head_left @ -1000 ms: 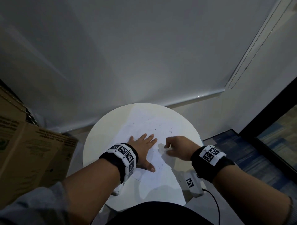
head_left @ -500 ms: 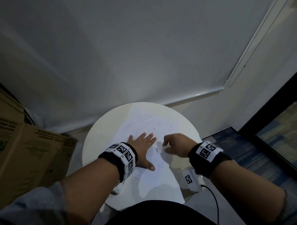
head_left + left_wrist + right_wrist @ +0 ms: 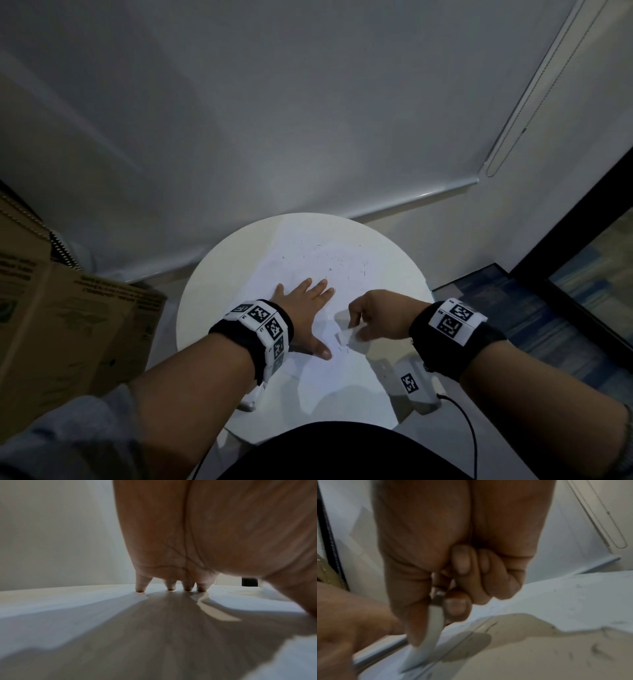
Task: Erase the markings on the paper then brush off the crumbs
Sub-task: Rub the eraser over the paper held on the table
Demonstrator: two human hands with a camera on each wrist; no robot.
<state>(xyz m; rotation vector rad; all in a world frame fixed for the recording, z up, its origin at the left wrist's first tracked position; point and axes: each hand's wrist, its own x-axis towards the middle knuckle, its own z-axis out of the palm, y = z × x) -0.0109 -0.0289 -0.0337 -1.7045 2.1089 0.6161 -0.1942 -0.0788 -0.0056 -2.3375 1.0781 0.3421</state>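
A white sheet of paper (image 3: 308, 260) lies on the round white table (image 3: 212, 308), with dark eraser crumbs (image 3: 329, 269) scattered over its far half. My left hand (image 3: 305, 305) lies flat on the sheet with fingers spread; in the left wrist view its fingertips (image 3: 171, 586) press down on the paper (image 3: 154, 628). My right hand (image 3: 373, 318) pinches a white eraser (image 3: 346, 337) just right of the left thumb. In the right wrist view the thumb and fingers grip the eraser (image 3: 433, 635), whose tip touches the paper (image 3: 556, 601) beside short pencil marks.
A cardboard box (image 3: 68, 325) stands left of the table. A grey roller blind (image 3: 308, 137) hangs behind it, and a dark door frame (image 3: 565, 240) is at the right. A black cable (image 3: 469, 431) runs down from my right wrist.
My right hand has shifted the eraser a little toward me across the paper. The left hand has stayed flat in the same spot.
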